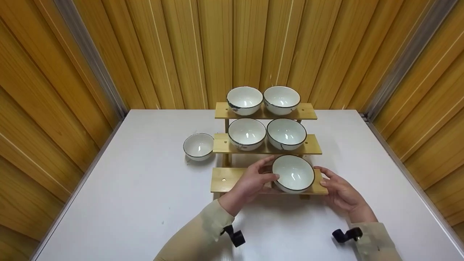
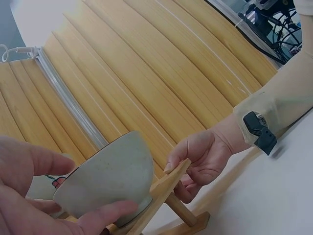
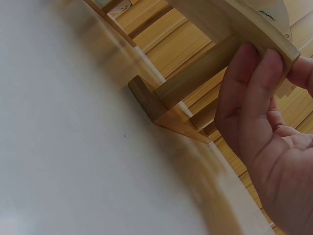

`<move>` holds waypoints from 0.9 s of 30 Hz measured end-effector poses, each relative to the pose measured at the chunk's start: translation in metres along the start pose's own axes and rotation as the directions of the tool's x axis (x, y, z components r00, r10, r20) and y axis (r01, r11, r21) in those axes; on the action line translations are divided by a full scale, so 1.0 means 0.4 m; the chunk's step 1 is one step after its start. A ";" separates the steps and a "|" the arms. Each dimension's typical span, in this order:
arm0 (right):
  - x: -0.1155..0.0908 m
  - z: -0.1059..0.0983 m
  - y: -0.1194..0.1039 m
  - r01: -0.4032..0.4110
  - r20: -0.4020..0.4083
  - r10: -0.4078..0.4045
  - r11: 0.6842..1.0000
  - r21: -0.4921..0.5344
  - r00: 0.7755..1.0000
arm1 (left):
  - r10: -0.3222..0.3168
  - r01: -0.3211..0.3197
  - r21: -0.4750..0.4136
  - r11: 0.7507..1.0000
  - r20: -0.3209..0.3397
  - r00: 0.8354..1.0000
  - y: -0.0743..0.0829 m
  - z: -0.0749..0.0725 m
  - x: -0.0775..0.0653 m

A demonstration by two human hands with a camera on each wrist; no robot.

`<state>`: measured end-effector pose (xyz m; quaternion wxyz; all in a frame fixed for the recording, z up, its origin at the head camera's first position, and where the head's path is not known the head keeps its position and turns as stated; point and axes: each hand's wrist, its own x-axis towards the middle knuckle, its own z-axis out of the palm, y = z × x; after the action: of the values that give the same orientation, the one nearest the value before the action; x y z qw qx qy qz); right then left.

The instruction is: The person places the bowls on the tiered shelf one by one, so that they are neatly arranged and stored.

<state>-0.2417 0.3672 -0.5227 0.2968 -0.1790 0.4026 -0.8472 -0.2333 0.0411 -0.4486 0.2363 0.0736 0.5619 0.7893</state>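
Note:
My left hand [image 1: 251,183] holds a white bowl [image 1: 293,172] with a dark rim by its left side, thumb near the front and fingers behind. The bowl is at the right part of the bottom tier of a three-tier wooden stand [image 1: 227,180]. From the left wrist view, the pale outer wall of the bowl [image 2: 110,174] is seen just over the board. My right hand [image 1: 342,194] pinches the right end of that bottom board. In the right wrist view, the fingers [image 3: 254,83] press under the board's end [image 3: 276,41].
Two bowls [image 1: 247,134] stand side by side on the middle tier and two more [image 1: 282,99] on the top tier. A smaller bowl [image 1: 199,146] sits on the white table [image 1: 145,181] left of the stand. Wooden panel walls [image 1: 214,47] enclose the table's back and sides.

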 end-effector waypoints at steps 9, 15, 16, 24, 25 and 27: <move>-0.002 0.000 -0.003 -0.009 -0.011 0.009 1.000 -0.009 1.000 | 0.019 -0.020 -0.018 1.000 -0.017 1.000 0.015 -0.064 -0.047; 0.001 0.000 -0.002 0.001 -0.008 -0.001 1.000 -0.021 1.000 | 0.031 -0.032 -0.008 0.999 -0.022 0.999 0.032 -0.112 -0.091; 0.002 0.000 -0.002 0.001 -0.008 -0.001 1.000 -0.022 1.000 | 0.034 -0.034 -0.010 0.999 -0.024 0.999 0.035 -0.120 -0.099; 0.003 0.003 -0.003 -0.008 -0.013 0.008 1.000 -0.023 1.000 | 0.063 -0.065 -0.019 0.998 -0.076 0.995 0.047 -0.207 -0.161; 0.002 0.003 -0.002 -0.008 -0.014 0.008 1.000 -0.011 1.000 | 0.071 -0.073 -0.020 0.997 -0.087 0.994 0.048 -0.219 -0.168; 0.001 0.003 -0.001 -0.008 -0.014 0.008 1.000 0.013 1.000 | 0.091 -0.094 -0.020 0.995 -0.113 0.989 0.052 -0.247 -0.180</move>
<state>-0.2417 0.3667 -0.5216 0.2986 -0.1695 0.3998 -0.8499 -0.2138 -0.0812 -0.4539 0.1685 0.0520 0.5604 0.8092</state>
